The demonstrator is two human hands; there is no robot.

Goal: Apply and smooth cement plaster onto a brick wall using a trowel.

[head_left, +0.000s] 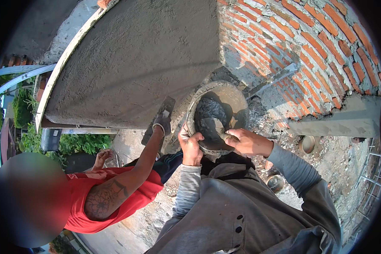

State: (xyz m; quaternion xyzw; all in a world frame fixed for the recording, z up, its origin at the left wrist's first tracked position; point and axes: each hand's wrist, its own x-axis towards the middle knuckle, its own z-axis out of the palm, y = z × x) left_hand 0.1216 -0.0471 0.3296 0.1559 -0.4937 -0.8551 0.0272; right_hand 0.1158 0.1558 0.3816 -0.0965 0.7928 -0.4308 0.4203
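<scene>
1 big bkt point(237, 101), 1 co-wkr point(118, 190)

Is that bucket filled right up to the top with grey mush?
No, the grey mortar sits down inside the bucket, with bare inner wall showing above it.

"What colour is the bucket point(238, 106)?"

"Dusty grey. The mortar point(211, 109) inside is a bluer grey."

"And the bricks point(321, 42)?"

"Orange-red, in rows striped with pale grey. The plaster point(135, 46) is plain, dull grey (darker along one curved band)."

"The clothes?"

"The co-worker's shirt point(133, 197) is bright red. The wearer's jacket point(211, 203) is faded brownish grey, dotted with black buttons point(238, 230); the left sleeve point(188, 186) shows paler grey, streaked."
</scene>
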